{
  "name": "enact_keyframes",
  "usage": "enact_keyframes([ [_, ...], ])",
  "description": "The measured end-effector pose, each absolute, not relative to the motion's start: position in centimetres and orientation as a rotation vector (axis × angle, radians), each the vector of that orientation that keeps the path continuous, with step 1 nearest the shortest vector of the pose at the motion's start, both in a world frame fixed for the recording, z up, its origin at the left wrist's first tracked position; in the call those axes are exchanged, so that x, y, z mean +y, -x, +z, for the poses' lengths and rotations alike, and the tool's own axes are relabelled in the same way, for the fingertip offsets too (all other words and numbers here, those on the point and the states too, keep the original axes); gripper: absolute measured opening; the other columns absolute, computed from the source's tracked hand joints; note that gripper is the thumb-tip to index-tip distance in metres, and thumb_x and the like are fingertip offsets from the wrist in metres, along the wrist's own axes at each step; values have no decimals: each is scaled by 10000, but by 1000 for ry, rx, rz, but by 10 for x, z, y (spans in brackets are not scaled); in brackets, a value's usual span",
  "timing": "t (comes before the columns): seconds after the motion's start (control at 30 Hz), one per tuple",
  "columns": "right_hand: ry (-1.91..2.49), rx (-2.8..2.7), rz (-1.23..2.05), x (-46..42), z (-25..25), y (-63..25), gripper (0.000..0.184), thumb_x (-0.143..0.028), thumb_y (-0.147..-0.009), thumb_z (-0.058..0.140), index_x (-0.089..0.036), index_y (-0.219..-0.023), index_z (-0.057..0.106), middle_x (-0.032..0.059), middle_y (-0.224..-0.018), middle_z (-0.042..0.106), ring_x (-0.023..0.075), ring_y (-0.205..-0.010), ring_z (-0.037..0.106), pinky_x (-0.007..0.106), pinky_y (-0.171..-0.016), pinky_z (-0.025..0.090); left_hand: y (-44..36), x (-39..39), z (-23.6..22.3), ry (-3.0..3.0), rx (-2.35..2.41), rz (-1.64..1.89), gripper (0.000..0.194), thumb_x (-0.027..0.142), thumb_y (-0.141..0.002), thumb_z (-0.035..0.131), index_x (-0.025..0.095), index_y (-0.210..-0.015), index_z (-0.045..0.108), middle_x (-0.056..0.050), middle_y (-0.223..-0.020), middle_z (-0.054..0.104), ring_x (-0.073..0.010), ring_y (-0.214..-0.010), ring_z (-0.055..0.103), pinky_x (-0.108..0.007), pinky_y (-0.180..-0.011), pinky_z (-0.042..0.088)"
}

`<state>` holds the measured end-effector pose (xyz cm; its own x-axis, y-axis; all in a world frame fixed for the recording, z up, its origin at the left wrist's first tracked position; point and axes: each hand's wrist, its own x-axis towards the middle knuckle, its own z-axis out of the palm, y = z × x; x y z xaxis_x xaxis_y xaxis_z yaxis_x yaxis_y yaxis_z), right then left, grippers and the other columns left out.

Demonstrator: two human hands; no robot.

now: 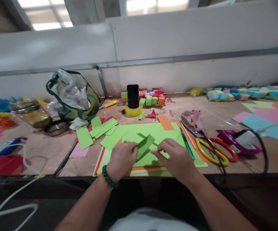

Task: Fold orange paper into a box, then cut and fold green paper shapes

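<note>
My left hand point(122, 158), with a green bead bracelet on its wrist, is closed on a folded green paper strip point(145, 145). The strip's flap stands up from the fold, above a stack of coloured paper sheets point(167, 132) with a green sheet on top. Just right of the strip, my right hand point(174, 155) has its fingers curled and its thumb apart from the index finger. Nothing shows between those fingertips. Loose green paper pieces point(84, 137) lie left of the stack, some overlapping its corner.
Scissors point(212, 152), a pink glue gun point(194, 118) and a purple device point(237, 144) lie to the right. Behind the stack, a phone point(132, 96) stands by yellow tape point(134, 110) and small paper cubes point(150, 100). A bag point(89, 99) and jar point(31, 114) are left.
</note>
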<state>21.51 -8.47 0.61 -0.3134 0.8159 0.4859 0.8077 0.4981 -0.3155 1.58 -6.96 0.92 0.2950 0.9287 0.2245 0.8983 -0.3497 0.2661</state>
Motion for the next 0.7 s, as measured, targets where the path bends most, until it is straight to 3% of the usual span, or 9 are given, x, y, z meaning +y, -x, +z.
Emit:
enact_keyframes([
  [0.1, 1005, -2198, -99, -88, 15, -211, 126, -220, -901, 520, -203, -819, 613, 66, -850, 663, 181, -792, 566, 304, -734, 465, -16, -77, 8, -2366, 1676, 703, 244, 185, -855, 488, 219, -981, 694, -31, -845, 739, -167, -755, 668, -257, -689, 468],
  [0.2, 882, -2369, -153, -86, 22, -205, 155, -141, -863, 537, -194, -969, 637, 88, -1038, 674, 203, -840, 574, 345, -764, 481, -18, -85, 10, -2259, 1568, 850, 198, 165, -842, 490, 205, -863, 684, -16, -802, 724, -145, -698, 644, -232, -641, 452],
  [0.3, 924, -2470, -132, -84, 24, -201, 256, -147, -781, 630, -183, -1034, 629, 81, -943, 663, 221, -812, 565, 343, -701, 482, -17, -92, 13, -2225, 1548, 829, 210, 167, -846, 474, 190, -707, 629, -1, -639, 648, -132, -598, 582, -228, -574, 406],
  [0.4, 998, -2517, -25, -88, 23, -200, 209, -231, -737, 687, -197, -935, 630, 52, -841, 618, 199, -749, 549, 300, -612, 455, -15, -97, 13, -2119, 1489, 804, 171, 169, -831, 485, 193, -741, 628, 6, -649, 635, -128, -594, 564, -227, -568, 400],
  [0.47, 1011, -2545, -5, -92, 20, -200, 73, -198, -759, 641, -197, -824, 608, 42, -820, 597, 177, -715, 544, 280, -586, 436, -14, -99, 12, -2016, 1429, 825, 122, 164, -808, 499, 188, -762, 610, 6, -685, 627, -123, -615, 555, -219, -567, 405],
  [0.53, 952, -2553, -31, -96, 16, -198, 66, -132, -799, 560, -192, -791, 586, 47, -847, 606, 170, -731, 557, 279, -615, 443, -13, -100, 11, -1897, 1370, 855, 61, 151, -776, 511, 178, -763, 563, 22, -653, 567, -110, -589, 511, -203, -527, 384],
  [0.6, 855, -2538, -57, -100, 10, -197, 108, -114, -842, 502, -187, -814, 576, 61, -938, 633, 174, -769, 579, 291, -656, 456, -12, -101, 11, -1739, 1276, 821, 151, 145, -759, 511, 176, -902, 548, 62, -590, 470, -93, -528, 443, -186, -477, 349],
  [0.7, 727, -2535, -95, -108, 5, -195, 120, -126, -878, 467, -188, -837, 561, 66, -1048, 654, 163, -740, 595, 292, -623, 445, -7, -103, 13, -1489, 1126, 672, 580, 156, -765, 508, 180, -1327, 365, 103, -545, 380, -86, -471, 395, -180, -465, 361],
])
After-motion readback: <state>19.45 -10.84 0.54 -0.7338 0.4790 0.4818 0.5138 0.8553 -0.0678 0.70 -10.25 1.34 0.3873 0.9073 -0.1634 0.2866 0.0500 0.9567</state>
